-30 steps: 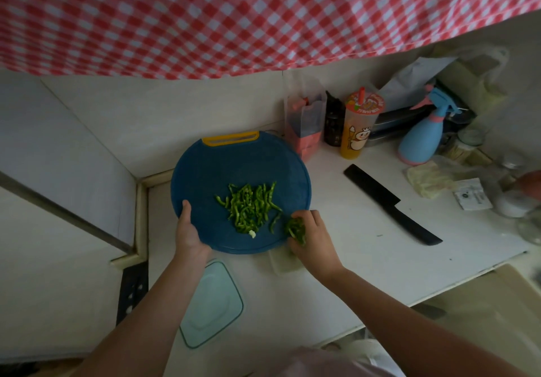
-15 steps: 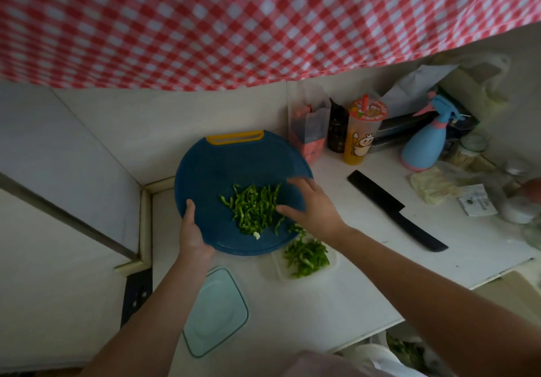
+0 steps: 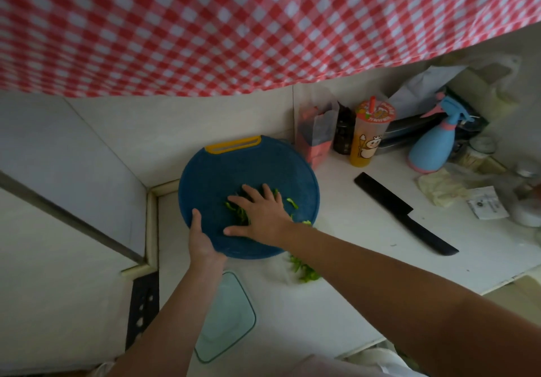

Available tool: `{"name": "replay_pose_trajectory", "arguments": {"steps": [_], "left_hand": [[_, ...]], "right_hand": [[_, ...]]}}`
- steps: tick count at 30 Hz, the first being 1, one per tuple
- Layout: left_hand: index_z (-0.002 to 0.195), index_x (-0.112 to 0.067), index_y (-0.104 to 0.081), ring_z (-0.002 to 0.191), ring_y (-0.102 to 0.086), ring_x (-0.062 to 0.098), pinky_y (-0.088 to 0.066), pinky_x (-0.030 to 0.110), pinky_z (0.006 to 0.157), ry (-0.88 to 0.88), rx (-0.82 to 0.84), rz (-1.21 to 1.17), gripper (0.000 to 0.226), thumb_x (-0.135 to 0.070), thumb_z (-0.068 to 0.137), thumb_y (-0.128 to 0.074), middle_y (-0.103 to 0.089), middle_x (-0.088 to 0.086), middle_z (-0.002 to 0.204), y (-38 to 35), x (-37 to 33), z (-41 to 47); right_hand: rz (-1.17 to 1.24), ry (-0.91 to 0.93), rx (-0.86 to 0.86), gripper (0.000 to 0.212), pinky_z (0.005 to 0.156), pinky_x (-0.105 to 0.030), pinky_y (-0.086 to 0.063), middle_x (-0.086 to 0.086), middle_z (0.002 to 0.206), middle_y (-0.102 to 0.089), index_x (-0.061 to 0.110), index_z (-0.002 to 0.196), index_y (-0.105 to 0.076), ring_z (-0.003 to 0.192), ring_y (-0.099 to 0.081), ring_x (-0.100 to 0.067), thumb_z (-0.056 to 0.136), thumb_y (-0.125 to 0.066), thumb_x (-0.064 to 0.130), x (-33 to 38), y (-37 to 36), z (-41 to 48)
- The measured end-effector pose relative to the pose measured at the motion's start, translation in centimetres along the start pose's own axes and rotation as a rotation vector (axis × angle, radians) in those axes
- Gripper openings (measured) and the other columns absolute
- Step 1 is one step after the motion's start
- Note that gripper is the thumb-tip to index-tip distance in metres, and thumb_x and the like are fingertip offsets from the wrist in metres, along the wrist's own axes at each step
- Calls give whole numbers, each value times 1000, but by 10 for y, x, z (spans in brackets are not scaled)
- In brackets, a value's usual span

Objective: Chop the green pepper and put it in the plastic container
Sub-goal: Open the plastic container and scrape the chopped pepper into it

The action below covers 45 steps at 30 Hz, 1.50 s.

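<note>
A round blue cutting board [image 3: 248,168] with a yellow handle slot is tilted over the counter. My left hand [image 3: 202,239] grips its near left edge, thumb on top. My right hand [image 3: 260,215] lies flat on the board with fingers spread over the chopped green pepper [image 3: 237,211]; only a few strips show around it. Below the board's near right edge sits the clear plastic container [image 3: 281,272], largely hidden by my right forearm, with chopped pepper pieces [image 3: 304,272] in it.
The container's pale green lid [image 3: 225,318] lies near the counter's front edge. A black knife [image 3: 404,212] rests on the counter to the right. Behind stand a printed drink cup [image 3: 370,133], a dark jar [image 3: 344,133], a blue spray bottle [image 3: 436,142] and a crumpled cloth [image 3: 439,186].
My right hand moved from the container's side up onto the board and now covers the pepper pile with flat fingers. The left hand kept its grip on the board's edge.
</note>
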<state>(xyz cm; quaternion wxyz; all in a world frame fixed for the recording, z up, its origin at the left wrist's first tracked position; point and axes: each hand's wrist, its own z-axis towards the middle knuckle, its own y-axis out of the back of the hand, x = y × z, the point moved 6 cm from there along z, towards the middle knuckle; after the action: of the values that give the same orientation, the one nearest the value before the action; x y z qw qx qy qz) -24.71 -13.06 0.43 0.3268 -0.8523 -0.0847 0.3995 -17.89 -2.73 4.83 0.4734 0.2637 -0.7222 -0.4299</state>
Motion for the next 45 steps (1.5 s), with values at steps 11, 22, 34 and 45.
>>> {"name": "replay_pose_trajectory", "arguments": {"steps": [11, 22, 34, 45], "left_hand": [[130, -19, -53, 120, -54, 31, -37, 52, 105, 64, 27, 0, 48, -49, 95, -39, -59, 10, 130, 3, 19, -1], [115, -19, -61, 106, -60, 27, -45, 45, 93, 92, 15, -83, 43, -49, 96, -35, -73, 6, 100, 0, 18, -13], [120, -19, -61, 113, -57, 31, -40, 51, 101, 125, -18, -83, 45, -50, 94, -40, -64, 11, 121, 11, 25, -23], [110, -20, -62, 107, -59, 30, -45, 50, 93, 142, -39, -67, 44, -55, 92, -42, -72, 9, 102, 12, 47, -34]], "right_hand": [[-168, -53, -228, 42, 112, -61, -9, -9, 137, -35, 23, 140, -37, 126, -32, -38, 101, -34, 38, 19, 3, -4], [-212, 19, -297, 46, 111, -62, -7, -12, 124, -47, 18, 124, -52, 119, -40, -39, 95, -42, 51, 21, -5, -23], [-404, 208, -365, 32, 110, -60, -21, -12, 113, -55, 10, 117, -55, 103, -53, -34, 86, -64, 16, 25, -11, -30], [-182, 546, -512, 15, 78, -38, -51, -11, 85, -58, 7, 85, -59, 77, -57, -29, 92, -51, 18, -16, -18, -65]]}}
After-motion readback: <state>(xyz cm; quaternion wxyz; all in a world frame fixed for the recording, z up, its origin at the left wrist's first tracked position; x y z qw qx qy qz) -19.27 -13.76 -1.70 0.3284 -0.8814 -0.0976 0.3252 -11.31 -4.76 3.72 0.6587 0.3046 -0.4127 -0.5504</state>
